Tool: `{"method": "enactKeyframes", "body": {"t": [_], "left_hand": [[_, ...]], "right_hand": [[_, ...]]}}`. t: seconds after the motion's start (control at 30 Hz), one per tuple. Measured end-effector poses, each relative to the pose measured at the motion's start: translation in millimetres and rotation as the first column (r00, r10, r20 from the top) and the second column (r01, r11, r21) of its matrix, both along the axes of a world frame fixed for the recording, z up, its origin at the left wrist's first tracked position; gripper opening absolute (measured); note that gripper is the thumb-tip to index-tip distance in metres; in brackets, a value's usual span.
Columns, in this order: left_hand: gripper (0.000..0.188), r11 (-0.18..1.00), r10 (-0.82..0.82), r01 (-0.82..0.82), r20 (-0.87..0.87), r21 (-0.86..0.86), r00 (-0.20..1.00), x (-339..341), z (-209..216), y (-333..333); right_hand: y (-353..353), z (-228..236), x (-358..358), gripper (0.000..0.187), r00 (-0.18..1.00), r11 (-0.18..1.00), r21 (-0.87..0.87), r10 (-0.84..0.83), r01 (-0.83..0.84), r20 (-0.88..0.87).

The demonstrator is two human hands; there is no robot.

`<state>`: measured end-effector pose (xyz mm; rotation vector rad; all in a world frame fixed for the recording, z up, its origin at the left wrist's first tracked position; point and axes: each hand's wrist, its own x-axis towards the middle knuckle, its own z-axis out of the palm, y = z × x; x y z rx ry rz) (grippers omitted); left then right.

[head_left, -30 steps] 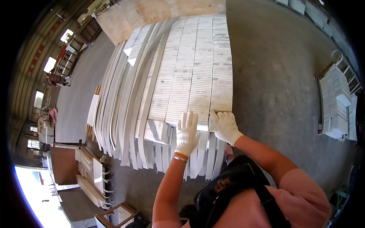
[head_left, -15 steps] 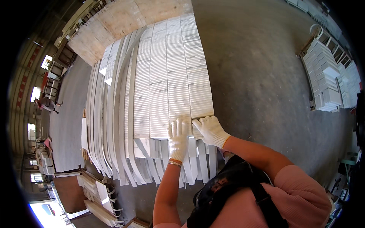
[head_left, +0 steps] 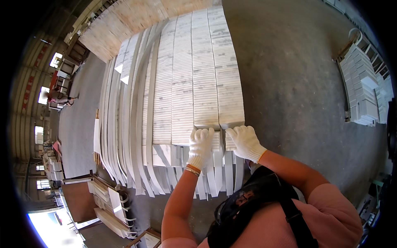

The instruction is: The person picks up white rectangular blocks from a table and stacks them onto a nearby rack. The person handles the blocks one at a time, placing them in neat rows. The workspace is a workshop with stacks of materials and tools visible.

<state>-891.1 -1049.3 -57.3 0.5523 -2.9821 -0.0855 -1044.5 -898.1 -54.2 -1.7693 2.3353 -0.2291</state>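
Observation:
Rows of thin white marble tiles (head_left: 198,74) stand on edge, packed tightly in long columns on a stack in front of me. My left hand (head_left: 201,145), in a white knit glove, curls its fingers over a small bunch of tiles at the near end of one column. On the rightmost column, my right hand (head_left: 245,143), gloved the same way, grips another near-end bunch. A dark gap shows behind each bunch, just past my fingertips. The palms hide much of the gripped tiles.
Pale straps (head_left: 133,95) run along the stack's left side and hang over its near end. A plywood panel (head_left: 132,18) stands at the far end. Racked white slabs (head_left: 359,87) are at right, a cart of boards (head_left: 105,206) at lower left. A person (head_left: 60,98) is far left.
My left hand has gone from flat, spread fingers to a curled grip, and a gap has opened behind its tiles. My right hand keeps its grip. The view has shifted slightly.

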Motion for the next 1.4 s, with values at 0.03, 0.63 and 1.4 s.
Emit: {"method": "enactKeyframes", "body": {"t": [0.03,0.63,1.4], "left_hand": [[0.033,0.995,-0.069,0.061,-0.095,-0.077,0.993,1.4,-0.9,-2.4],[0.032,0.981,0.019,-0.076,0.299,0.179,0.954,8.7,48.4,3.1],[0.051,-0.022,0.607,0.151,0.134,0.988,-0.783,160.8,29.0,591.2]], "right_hand": [[-0.7,1.1,-0.4,0.063,1.0,1.0,-0.007,-0.002,0.002,0.004],[-6.1,4.8,17.7,0.057,0.998,0.997,-0.07,0.038,-0.042,-0.056],[-17.3,-104.7,-89.0,0.09,0.789,0.916,-0.163,0.4,-0.367,0.467]]}}
